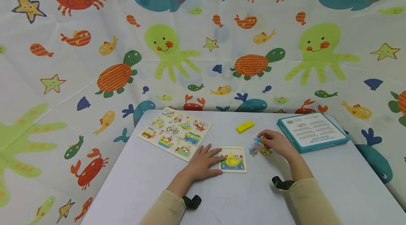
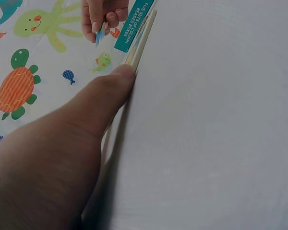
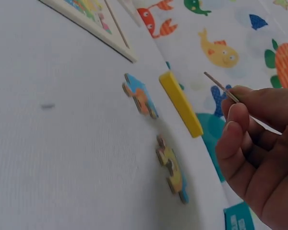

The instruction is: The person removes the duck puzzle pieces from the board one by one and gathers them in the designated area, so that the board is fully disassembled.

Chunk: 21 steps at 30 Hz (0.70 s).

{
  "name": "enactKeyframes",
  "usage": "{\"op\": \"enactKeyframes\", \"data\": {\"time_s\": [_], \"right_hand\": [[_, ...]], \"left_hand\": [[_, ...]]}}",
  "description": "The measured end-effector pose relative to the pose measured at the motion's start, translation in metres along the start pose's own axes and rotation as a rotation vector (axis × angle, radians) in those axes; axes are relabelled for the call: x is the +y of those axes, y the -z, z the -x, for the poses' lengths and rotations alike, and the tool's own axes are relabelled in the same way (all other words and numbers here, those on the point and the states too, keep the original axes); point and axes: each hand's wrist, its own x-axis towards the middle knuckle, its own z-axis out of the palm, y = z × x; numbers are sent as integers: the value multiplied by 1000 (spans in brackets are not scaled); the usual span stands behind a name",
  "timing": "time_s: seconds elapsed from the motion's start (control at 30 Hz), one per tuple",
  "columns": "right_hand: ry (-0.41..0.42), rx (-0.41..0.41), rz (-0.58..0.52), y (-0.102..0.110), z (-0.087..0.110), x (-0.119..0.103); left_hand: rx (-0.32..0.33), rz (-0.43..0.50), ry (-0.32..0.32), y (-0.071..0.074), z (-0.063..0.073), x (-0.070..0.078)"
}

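Note:
My left hand [image 1: 203, 163] rests on the left side of a small wooden jigsaw tray [image 1: 238, 171], fingers spread over its edge and thumb by the near left corner. A yellow duck shows in the partly filled picture. In the left wrist view the thumb lies along the tray's edge. To the right, my right hand [image 1: 277, 143] pinches a thin jigsaw piece [image 3: 222, 87] between thumb and fingers, raised above the table. Beneath it on the table lie a blue and orange piece [image 3: 144, 98] and a yellow and blue piece [image 3: 171, 165].
A yellow block [image 1: 245, 127] lies behind the pieces. At the back left is a wooden vehicle puzzle board [image 1: 180, 129]; at the right, a teal and white box [image 1: 314, 131]. A sea-animal cloth [image 1: 196, 59] hangs behind the white table [image 1: 247, 200].

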Motion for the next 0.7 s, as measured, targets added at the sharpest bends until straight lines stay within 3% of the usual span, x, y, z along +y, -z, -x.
{"op": "enactKeyframes", "data": {"time_s": [0.4,0.7], "right_hand": [[-108,75,35,30,22,33],[-173,67,43,37,33,50]], "left_hand": [[0,2,3,-1,0,-1],[0,18,7,-1,0,0]]}}
